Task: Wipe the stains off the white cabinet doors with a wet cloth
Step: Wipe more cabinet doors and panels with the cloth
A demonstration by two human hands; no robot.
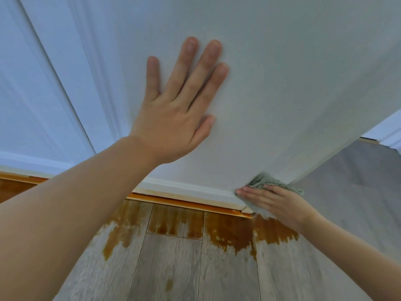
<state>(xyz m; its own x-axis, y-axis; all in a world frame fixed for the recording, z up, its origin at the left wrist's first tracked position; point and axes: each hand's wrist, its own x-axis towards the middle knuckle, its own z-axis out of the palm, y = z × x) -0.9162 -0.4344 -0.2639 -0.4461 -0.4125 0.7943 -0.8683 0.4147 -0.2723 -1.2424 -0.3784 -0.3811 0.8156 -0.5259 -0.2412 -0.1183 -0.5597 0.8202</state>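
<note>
- My left hand [171, 118] lies flat on the white cabinet door [282, 83], mid-panel, fingers straight and slightly spread, holding nothing.
- My right hand [275, 203] is down at the door's bottom right corner, fingers straight and together, pressing the cloth [263, 181] against the door face.
- Cloth is pale green and bunched. It sits under and just above the right fingertips [243, 190], touching the door's lower edge; a fold sticks out past the hand toward the door's right edge.
- I can't tell whether the thumb hooks the cloth; it's hidden.
- Count: one cloth, two hands, one door panel under my hands, and a second white panel [32, 105] at the left, split from it by a vertical seam.
- No clear stain readable on the door face from here.
- Wood plank floor [173, 268] below the door, with amber-brown patches along the door's bottom edge.
</note>
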